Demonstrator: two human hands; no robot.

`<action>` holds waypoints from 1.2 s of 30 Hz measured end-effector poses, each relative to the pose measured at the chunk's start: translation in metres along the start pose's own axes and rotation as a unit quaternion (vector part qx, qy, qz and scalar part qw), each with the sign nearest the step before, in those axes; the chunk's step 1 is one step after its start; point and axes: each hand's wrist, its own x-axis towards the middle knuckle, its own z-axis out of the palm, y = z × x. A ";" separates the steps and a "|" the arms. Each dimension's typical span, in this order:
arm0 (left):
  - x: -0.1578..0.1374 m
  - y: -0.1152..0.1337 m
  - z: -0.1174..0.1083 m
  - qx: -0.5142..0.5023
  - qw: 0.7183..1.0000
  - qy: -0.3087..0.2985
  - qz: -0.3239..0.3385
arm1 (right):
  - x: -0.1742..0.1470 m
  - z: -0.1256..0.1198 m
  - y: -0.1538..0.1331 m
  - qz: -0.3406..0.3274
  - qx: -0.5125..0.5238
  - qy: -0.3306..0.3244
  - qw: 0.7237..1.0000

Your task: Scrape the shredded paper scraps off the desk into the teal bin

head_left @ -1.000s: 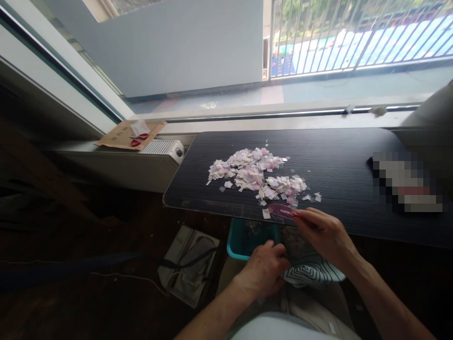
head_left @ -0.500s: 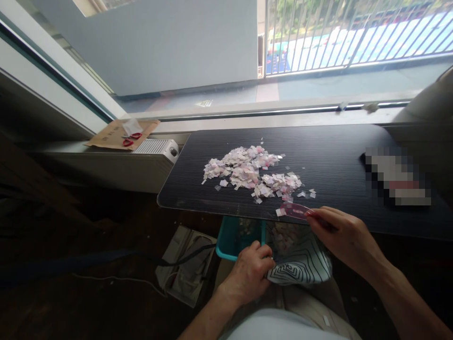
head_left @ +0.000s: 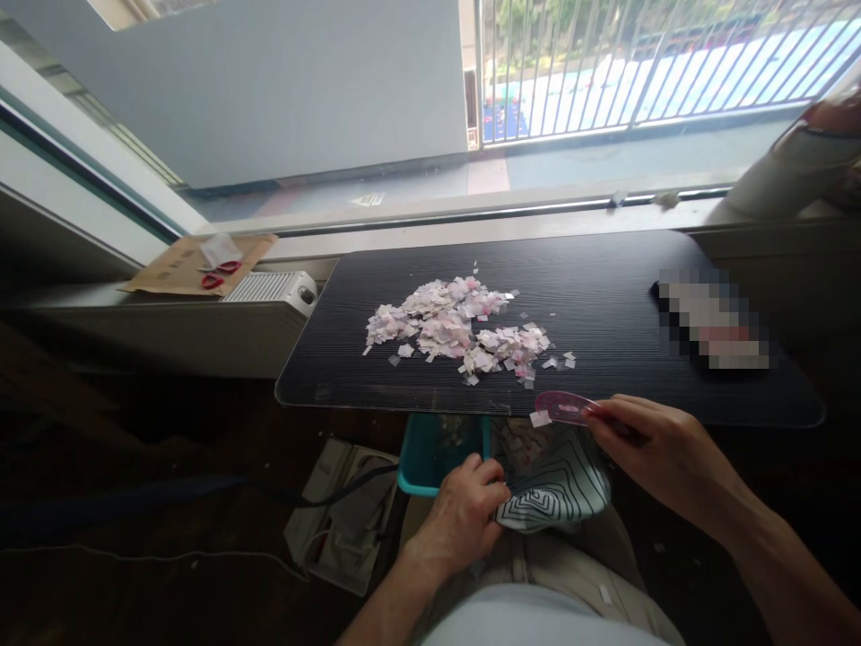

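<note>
My right hand (head_left: 656,440) pinches a pink see-through plastic piece with a rounded end (head_left: 565,407), held at the table's near edge. A small white paper scrap (head_left: 540,418) is at the tip of that piece. Beyond it, a loose heap of white and pinkish paper scraps (head_left: 444,318) lies on the dark table (head_left: 592,278). Below the edge, my left hand (head_left: 467,507) is closed on the rim of a pale bag with black line patterns (head_left: 555,498). Paper scraps show inside the bag's mouth. A teal bin (head_left: 417,462) stands just left of the bag, with some scraps inside.
A pixelated object (head_left: 713,318) lies on the table's right side. Left, red-handled scissors (head_left: 221,274) rest on a brown envelope (head_left: 168,269) over a radiator (head_left: 273,292). A grey box-like item (head_left: 346,511) and a white cable (head_left: 134,556) are on the floor. A window stands behind.
The pink piece and the paper scrap at its tip have come away from the heap to the table's near edge. My left hand keeps its hold on the bag. The view has shifted slightly.
</note>
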 end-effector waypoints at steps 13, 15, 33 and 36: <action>0.010 0.006 -0.002 0.037 0.998 -0.055 0.007 | 0.025 0.021 0.009 0.013 0.004 0.093 0.996; 0.011 0.006 -0.001 0.038 0.998 -0.059 0.008 | 0.028 0.025 0.011 0.009 0.017 0.074 0.997; 0.035 0.027 -0.006 0.077 0.991 -0.090 0.068 | 0.021 0.027 0.005 0.029 0.041 0.078 0.996; 0.036 0.030 -0.006 0.080 0.989 -0.099 0.069 | 0.022 0.031 0.004 0.011 0.062 0.066 0.996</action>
